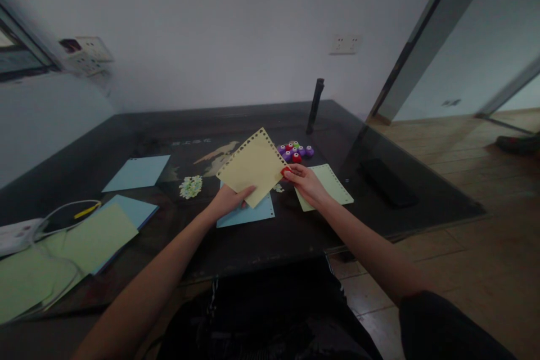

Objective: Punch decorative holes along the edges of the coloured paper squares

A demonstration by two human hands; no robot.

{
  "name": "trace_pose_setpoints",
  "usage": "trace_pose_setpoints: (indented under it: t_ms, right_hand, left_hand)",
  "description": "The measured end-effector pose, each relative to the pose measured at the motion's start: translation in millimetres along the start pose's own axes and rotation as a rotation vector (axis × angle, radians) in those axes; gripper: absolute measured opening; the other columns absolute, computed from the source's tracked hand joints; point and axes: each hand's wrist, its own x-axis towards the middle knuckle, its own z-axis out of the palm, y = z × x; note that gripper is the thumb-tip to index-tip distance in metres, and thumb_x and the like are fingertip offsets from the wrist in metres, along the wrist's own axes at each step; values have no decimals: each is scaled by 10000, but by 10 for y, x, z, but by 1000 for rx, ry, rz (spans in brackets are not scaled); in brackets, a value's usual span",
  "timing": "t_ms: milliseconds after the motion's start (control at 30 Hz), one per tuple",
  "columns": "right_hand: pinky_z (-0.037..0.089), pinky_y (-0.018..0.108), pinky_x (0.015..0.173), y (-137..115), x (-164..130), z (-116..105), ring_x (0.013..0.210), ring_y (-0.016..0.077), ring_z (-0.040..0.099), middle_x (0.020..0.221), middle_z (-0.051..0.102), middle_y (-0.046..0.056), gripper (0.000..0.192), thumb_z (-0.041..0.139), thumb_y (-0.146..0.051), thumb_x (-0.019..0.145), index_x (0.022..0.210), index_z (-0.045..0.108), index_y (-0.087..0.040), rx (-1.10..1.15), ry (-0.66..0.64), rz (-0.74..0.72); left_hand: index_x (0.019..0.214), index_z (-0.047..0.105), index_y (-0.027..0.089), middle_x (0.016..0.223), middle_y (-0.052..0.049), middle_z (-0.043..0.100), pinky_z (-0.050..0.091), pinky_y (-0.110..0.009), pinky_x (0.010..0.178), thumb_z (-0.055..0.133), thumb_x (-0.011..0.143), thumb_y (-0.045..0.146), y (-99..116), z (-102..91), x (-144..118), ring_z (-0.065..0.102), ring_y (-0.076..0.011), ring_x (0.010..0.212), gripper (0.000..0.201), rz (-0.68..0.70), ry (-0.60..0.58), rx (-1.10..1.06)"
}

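My left hand (233, 202) pinches the lower corner of a yellow sheet of paper (253, 167), its thumb on top. Rows of punched holes run along the sheet's two upper edges. My right hand (307, 183) grips a small red craft punch (286, 171) at the sheet's right corner. Under the raised sheet lies a light blue sheet (253, 212) with holes near its edge. A pale green sheet (327, 183), also with holes, rests beneath my right wrist. Behind the hands sits a cluster of purple, red and green craft punches (297, 151).
A pile of small cut paper pieces (191, 186) lies left of the hands. Farther left are a blue sheet (138, 173), green sheets (101, 233) and a white power strip (19, 236) with its cable. A black post (315, 106) stands behind; a dark flat object (387, 181) lies right.
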Motion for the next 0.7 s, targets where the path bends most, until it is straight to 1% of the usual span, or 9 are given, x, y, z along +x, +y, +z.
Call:
trace_pose_setpoints:
  t_ms: [67, 133, 233, 300, 400, 500, 533, 633, 700]
  right_hand:
    - [476, 311, 811, 4, -4, 7, 798, 147, 610, 839, 674, 21, 316, 810, -354, 564, 801, 669, -198, 8, -8, 10]
    - [480, 302, 789, 12, -5, 7, 784, 144, 614, 841, 676, 26, 319, 807, -357, 574, 812, 671, -194, -1, -12, 25]
    - [483, 292, 743, 22, -2, -4, 765, 142, 622, 842, 678, 33, 315, 794, -360, 599, 836, 673, -190, -33, -21, 48]
    - [485, 294, 726, 23, -4, -11, 759, 144, 630, 848, 679, 38, 311, 786, -363, 616, 848, 673, -189, -40, -36, 63]
    - [494, 293, 721, 19, -14, -13, 750, 142, 639, 849, 678, 39, 301, 780, -364, 631, 850, 672, -188, -35, -53, 85]
    - [504, 281, 708, 12, -26, -9, 734, 137, 643, 834, 676, 32, 294, 776, -361, 638, 853, 669, -190, -27, -54, 105]
    - [507, 279, 704, 10, -29, -8, 731, 136, 644, 832, 677, 31, 292, 775, -360, 640, 854, 669, -192, -27, -52, 108]
    - [517, 282, 707, 8, -31, -12, 734, 140, 647, 831, 678, 32, 286, 775, -354, 642, 854, 667, -195, -27, -58, 111]
    - [520, 284, 714, 10, -28, -17, 741, 142, 648, 832, 678, 33, 289, 781, -343, 636, 855, 665, -193, -21, -66, 113]
  left_hand:
    - [563, 526, 186, 417, 17, 496, 465, -291, 681, 528, 826, 380, -9, -9, 7, 507, -132, 467, 326, 19, 8, 0]
    - [585, 544, 184, 425, 17, 503, 469, -289, 662, 540, 817, 376, -19, -15, 12, 514, -138, 480, 302, 7, 26, -16]
    - [679, 601, 174, 476, 2, 555, 477, -288, 643, 596, 773, 352, -28, -14, 18, 567, -167, 567, 201, -37, 87, -65]
    - [761, 632, 162, 556, -23, 616, 486, -294, 662, 620, 747, 331, -35, -12, 26, 604, -189, 662, 170, -49, 133, -85]
    - [861, 647, 148, 739, -63, 687, 494, -313, 725, 610, 748, 334, -54, -16, 47, 628, -206, 794, 221, -19, 191, -64]
    - [899, 653, 160, 880, -77, 701, 480, -343, 831, 587, 768, 358, -79, -25, 66, 613, -223, 960, 246, 24, 231, -17]
    - [914, 654, 163, 898, -80, 702, 475, -355, 851, 580, 774, 365, -87, -27, 70, 607, -228, 986, 256, 23, 232, -12]
    - [983, 650, 160, 921, -92, 706, 472, -386, 873, 572, 782, 371, -113, -23, 76, 612, -240, 983, 302, -4, 223, -22]
    - [997, 651, 159, 944, -97, 706, 462, -385, 902, 578, 778, 368, -132, -17, 81, 606, -241, 1018, 311, 4, 225, -27]
